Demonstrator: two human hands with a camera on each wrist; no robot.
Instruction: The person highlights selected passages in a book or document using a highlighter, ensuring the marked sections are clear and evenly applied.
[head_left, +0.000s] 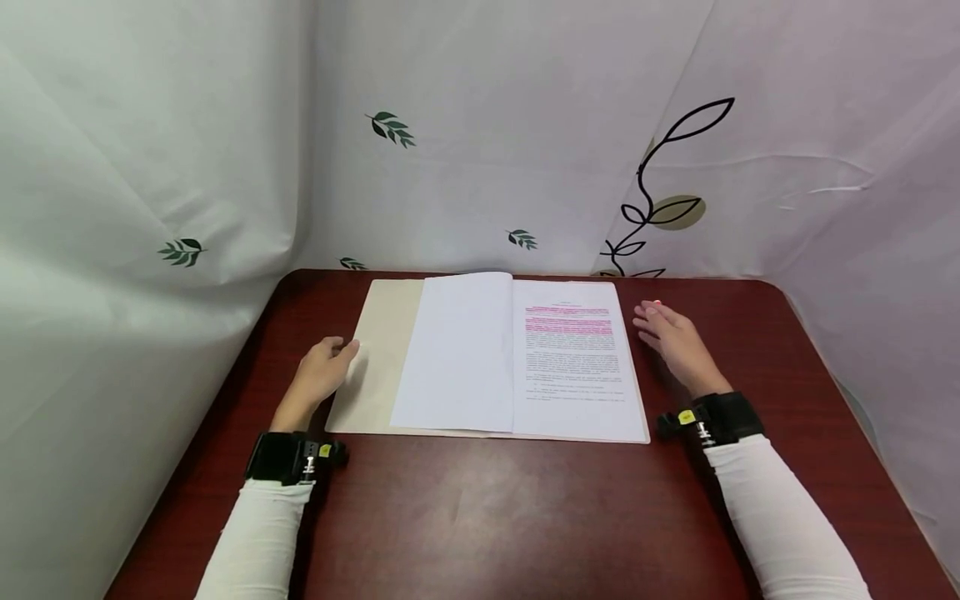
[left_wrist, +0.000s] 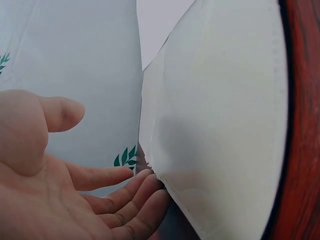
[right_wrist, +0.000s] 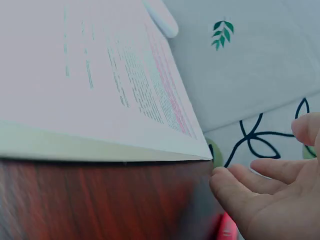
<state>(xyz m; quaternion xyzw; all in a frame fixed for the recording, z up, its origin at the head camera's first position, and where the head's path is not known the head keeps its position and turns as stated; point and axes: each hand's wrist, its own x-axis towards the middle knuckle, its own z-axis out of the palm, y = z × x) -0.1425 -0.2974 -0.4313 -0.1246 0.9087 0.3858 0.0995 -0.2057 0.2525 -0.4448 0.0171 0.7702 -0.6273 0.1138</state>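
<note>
A cream folder [head_left: 381,333] lies spread on the table, holding white sheets of paper. The left sheet [head_left: 461,358] is blank on its upper face and bows up near the fold. On the right, a printed page [head_left: 570,358] bears several lines marked in pink near its top. My left hand [head_left: 322,371] is beside the folder's left edge, fingers relaxed and grasping nothing. My right hand [head_left: 675,342] hovers just off the folder's right edge, fingers loosely extended. Beyond that hand shows a small pink-red object [right_wrist: 227,229], mostly hidden behind it.
The dark red-brown table [head_left: 487,517] has rounded far corners. A white curtain [head_left: 465,150] with leaf prints hangs along its back and sides. Each wrist wears a black strap [head_left: 731,417] with a small camera on it.
</note>
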